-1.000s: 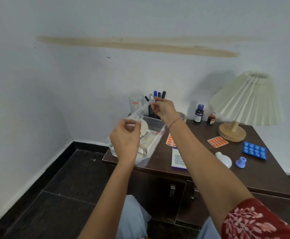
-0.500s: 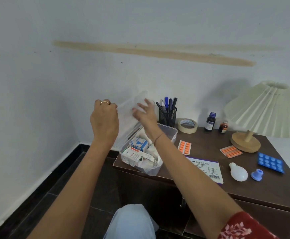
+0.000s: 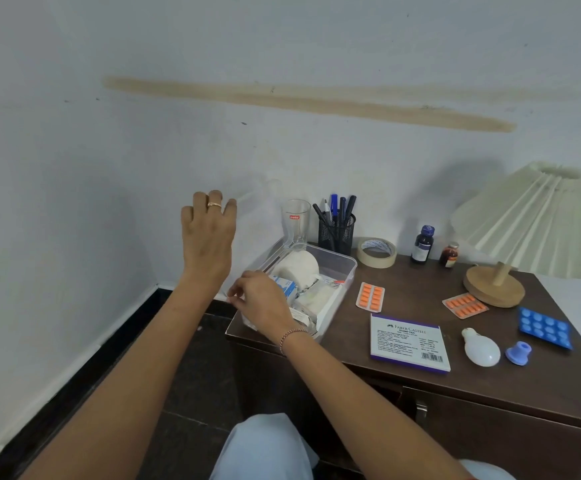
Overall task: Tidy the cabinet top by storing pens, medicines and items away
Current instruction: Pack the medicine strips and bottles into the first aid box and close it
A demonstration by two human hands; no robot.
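Compared with half a second ago: right grip [image 3: 261, 304] lower, down at the box's near left corner instead of up beside the left one. Left grip [image 3: 209, 230] raised by the wall as before. Both clamped on the clear lid [image 3: 256, 216]: left fingers bent over its top edge, right fingertips pinching its bottom corner. Lid faint and blurred, upright, just left of the box [image 3: 346, 282]. Glass [image 3: 295, 221] now in view behind the box.

Counted on the bench [image 3: 410, 292]:
- one open clear box, with a white roll [image 3: 299, 266] and small cartons inside
- one glass
- one mesh holder [image 3: 337, 233] with seemingly five pens [image 3: 333, 204]
- one tape roll [image 3: 375, 262]
- two bottles [image 3: 422, 244], one dark, the other smaller and red-brown
- two orange packs [image 3: 370, 296], well apart
- one blue pack [image 3: 544, 327]
- one stamp-pad carton [image 3: 408, 341]
- one bulb [image 3: 481, 348], lying just beside one blue cap [image 3: 518, 353]
- one lamp [image 3: 531, 220] with a pleated shade

Dark brown wooden bench with cupboard doors below, set near a corner. Pale wall [image 3: 282, 46] with a long tan streak [image 3: 299, 102]. Dark tiled floor [image 3: 192, 393], pale skirting.
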